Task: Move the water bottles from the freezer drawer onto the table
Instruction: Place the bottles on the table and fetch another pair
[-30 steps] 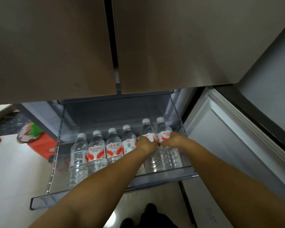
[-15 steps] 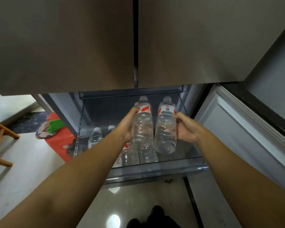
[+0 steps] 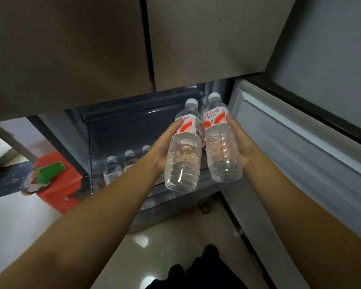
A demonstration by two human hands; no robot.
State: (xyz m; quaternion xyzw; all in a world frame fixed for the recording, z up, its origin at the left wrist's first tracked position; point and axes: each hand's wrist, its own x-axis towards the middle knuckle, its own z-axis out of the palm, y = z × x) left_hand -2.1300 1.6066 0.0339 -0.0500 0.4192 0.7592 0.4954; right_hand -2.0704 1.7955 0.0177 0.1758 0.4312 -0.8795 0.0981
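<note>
The left hand (image 3: 162, 150) wraps its fingers around one water bottle (image 3: 184, 151), and the right hand (image 3: 241, 143) grips a second bottle (image 3: 221, 142) — both held up in the air above the open freezer drawer (image 3: 154, 207), caps tilted away from the person, the two bottles just beside each other. Each is clear with a white cap and a red-and-white label; the right one bears red Chinese characters, the left one red lettering too blurred to read, plus a barcode. Down in the drawer, three more bottles (image 3: 129, 161) stand in a row — partly hidden by the left forearm. A red stool (image 3: 56, 184) sits left of the drawer.
</note>
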